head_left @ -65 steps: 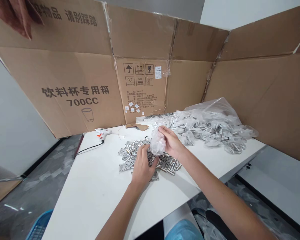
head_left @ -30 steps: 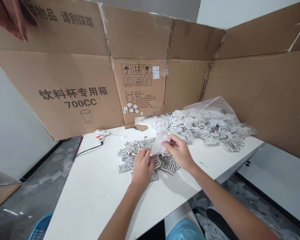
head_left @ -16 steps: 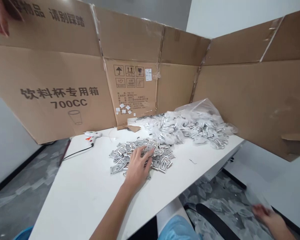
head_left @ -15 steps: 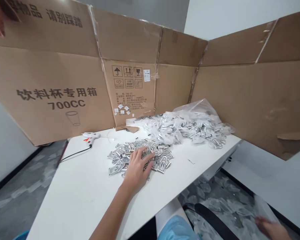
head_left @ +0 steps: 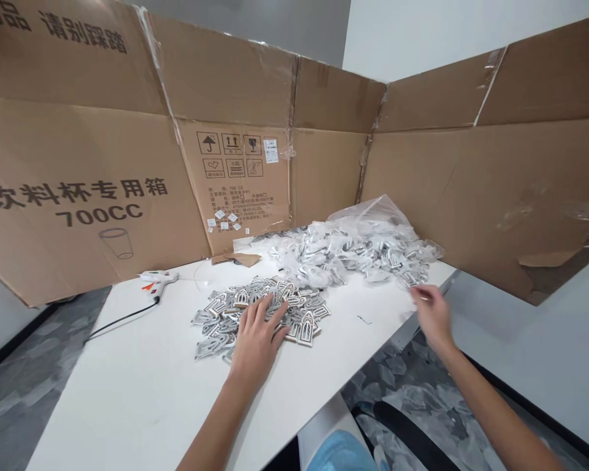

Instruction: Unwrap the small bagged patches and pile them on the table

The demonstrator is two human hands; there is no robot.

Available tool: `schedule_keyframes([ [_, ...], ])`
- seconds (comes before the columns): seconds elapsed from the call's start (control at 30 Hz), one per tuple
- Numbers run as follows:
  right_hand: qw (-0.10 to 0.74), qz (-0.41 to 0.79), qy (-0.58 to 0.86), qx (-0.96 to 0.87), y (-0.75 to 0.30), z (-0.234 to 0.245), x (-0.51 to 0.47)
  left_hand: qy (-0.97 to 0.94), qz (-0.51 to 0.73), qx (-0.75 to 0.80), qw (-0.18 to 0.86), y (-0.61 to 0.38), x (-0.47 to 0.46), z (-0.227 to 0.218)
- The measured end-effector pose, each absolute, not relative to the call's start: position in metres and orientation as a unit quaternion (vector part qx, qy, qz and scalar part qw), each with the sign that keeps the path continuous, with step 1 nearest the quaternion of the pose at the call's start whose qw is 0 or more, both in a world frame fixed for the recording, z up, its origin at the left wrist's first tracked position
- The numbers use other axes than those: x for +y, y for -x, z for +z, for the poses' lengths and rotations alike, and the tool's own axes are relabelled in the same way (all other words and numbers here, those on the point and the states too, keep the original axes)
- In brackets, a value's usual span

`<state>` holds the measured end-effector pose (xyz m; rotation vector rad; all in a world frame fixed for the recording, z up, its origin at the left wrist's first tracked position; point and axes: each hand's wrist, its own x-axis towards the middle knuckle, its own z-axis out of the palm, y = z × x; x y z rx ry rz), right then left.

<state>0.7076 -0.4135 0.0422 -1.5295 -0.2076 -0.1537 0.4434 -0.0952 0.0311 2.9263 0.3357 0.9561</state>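
My left hand [head_left: 258, 330] lies with fingers spread on a pile of small silver-grey arched, window-shaped pieces [head_left: 306, 329] on the white table. My right hand [head_left: 432, 315] is at the table's right edge, beside the nearest end of a heap of similar pieces in clear plastic bags [head_left: 358, 252]. Its thumb and forefinger are slightly apart, with nothing visible between them. The right fingertips come close to one bagged piece; whether they touch it I cannot tell.
A white glue gun [head_left: 159, 282] with a black cord lies at the table's [head_left: 127, 386] left. Tall cardboard panels [head_left: 324, 157] stand behind and to the right. Torn plastic bags [head_left: 429, 409] litter the floor by a black chair part [head_left: 410, 435]. A dark thread [head_left: 364, 320] lies on the table.
My right hand has come up from the low right to the bagged heap. My left hand stays on the pile. The view has turned slightly right.
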Motion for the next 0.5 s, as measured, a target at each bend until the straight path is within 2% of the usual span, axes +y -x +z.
schedule_keyframes([
  [0.13, 0.664, -0.027, 0.707, -0.240, -0.722, 0.034, -0.323, -0.947, 0.303, 0.110, 0.014, -0.437, -0.096, 0.033],
  [0.23, 0.648, -0.040, 0.705, -0.286, -0.724, 0.028, -0.273, -0.950, 0.297, 0.094, 0.023, -0.428, -0.099, 0.039],
  [0.5, 0.640, -0.138, 0.704, -0.277, -0.711, 0.043, -0.272, -0.933, 0.327, 0.126, 0.078, -0.425, -0.101, 0.046],
])
